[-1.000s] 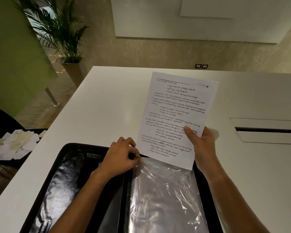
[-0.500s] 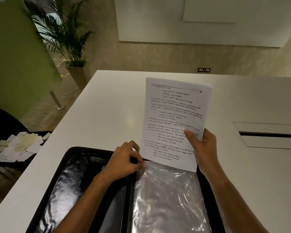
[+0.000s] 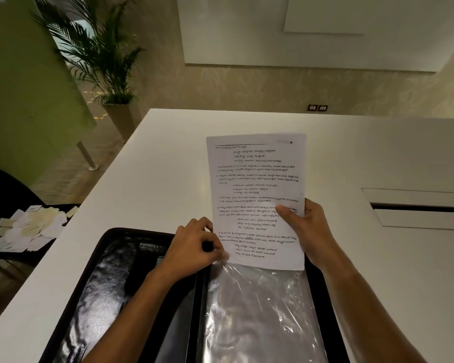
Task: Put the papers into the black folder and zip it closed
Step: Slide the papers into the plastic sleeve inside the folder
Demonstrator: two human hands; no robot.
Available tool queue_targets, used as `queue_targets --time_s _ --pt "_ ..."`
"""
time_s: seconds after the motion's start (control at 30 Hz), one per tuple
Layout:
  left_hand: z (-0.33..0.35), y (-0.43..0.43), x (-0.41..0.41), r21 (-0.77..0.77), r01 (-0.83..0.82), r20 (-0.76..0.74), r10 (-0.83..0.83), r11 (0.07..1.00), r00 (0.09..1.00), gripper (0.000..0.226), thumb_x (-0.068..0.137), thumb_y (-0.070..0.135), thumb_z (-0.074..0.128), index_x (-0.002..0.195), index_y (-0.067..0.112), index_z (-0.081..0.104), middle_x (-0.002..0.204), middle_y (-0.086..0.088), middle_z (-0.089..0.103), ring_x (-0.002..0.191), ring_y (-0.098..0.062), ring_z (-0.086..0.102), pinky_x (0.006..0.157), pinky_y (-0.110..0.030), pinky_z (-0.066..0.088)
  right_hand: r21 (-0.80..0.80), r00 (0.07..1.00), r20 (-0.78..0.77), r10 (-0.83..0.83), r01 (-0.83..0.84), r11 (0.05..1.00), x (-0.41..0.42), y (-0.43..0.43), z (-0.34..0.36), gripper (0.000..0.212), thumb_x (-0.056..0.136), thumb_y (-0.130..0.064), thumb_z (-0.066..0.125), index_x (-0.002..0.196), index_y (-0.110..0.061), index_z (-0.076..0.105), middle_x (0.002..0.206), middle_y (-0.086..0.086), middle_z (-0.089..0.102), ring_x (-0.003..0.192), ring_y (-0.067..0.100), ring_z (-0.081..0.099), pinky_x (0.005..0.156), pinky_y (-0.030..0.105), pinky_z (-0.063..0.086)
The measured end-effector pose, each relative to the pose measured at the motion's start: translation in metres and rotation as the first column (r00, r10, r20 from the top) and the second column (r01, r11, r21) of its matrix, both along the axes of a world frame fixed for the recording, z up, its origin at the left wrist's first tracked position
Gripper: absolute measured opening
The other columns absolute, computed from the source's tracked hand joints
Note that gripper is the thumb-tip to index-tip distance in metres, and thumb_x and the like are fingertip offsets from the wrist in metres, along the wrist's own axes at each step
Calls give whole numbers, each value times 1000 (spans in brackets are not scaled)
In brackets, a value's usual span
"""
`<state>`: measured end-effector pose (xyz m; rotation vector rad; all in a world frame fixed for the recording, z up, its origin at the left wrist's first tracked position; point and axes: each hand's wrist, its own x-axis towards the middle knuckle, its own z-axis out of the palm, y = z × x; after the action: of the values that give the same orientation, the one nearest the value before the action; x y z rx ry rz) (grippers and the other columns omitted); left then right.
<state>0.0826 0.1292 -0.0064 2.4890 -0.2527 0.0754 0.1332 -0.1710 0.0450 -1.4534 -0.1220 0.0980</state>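
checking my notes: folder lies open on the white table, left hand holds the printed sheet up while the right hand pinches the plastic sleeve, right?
The hands are swapped. In the head view the right hand holds the printed sheet up, and the left hand pinches the plastic sleeve. The folder does lie open on the white table.

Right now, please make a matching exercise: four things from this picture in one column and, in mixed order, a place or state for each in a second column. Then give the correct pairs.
Things
1. printed paper
2. black folder
3. clear plastic sleeve
4. potted palm

Places or states
A. on the floor beyond the table's far left corner
B. lying open on the white table
C. held upright by the right hand
D. top edge pinched by the left hand

Pairs: 1-C, 2-B, 3-D, 4-A
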Motion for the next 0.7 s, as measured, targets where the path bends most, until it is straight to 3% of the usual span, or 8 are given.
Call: queue_targets --time_s 0.1,0.27,0.4,0.57,0.7 --pt "-2 -1 1 20 -25 7 25 1000 1000 25 75 81 70 78 56 73 106 33 63 106 2 53 93 -29 27 6 999 -14 40 -40 999 3 -1 -3 24 103 -17 76 126 -23 80 120 7 84 103 31 83 77 35 69" --pt "0 -2 3 -80 -55 -67 50 995 996 21 76 75 80 81 54 80 92 38 75 107 4 65 97 -32 22 -6 998 -38 59 -59 998 4 -2 -12 25 103 -20 76 122 -35 80 121 3 84 106 28 83 78 31 68" --pt "4 0 6 -154 -94 -204 61 984 977 28 74 76 80 85 50 82 96 35 77 117 1 60 99 -30 19 50 991 -72 113 -109 993 6 -6 -20 32 103 -19 76 134 -27 76 129 7 81 114 30 80 88 39 68" --pt "13 1 13 -134 -129 -385 68 983 920 20 79 68 83 91 53 83 98 29 77 123 -12 41 90 -22 29 137 991 -74 112 -101 985 2 -9 -30 36 103 -16 76 138 -20 73 135 13 78 120 37 77 92 48 67" --pt "20 3 16 -152 -87 -464 7 985 886 23 80 66 83 95 50 83 95 28 78 114 -4 43 104 -36 35 145 992 -91 82 -68 987 0 -12 -32 34 100 -17 79 134 -22 75 131 14 79 115 39 79 89 51 68"
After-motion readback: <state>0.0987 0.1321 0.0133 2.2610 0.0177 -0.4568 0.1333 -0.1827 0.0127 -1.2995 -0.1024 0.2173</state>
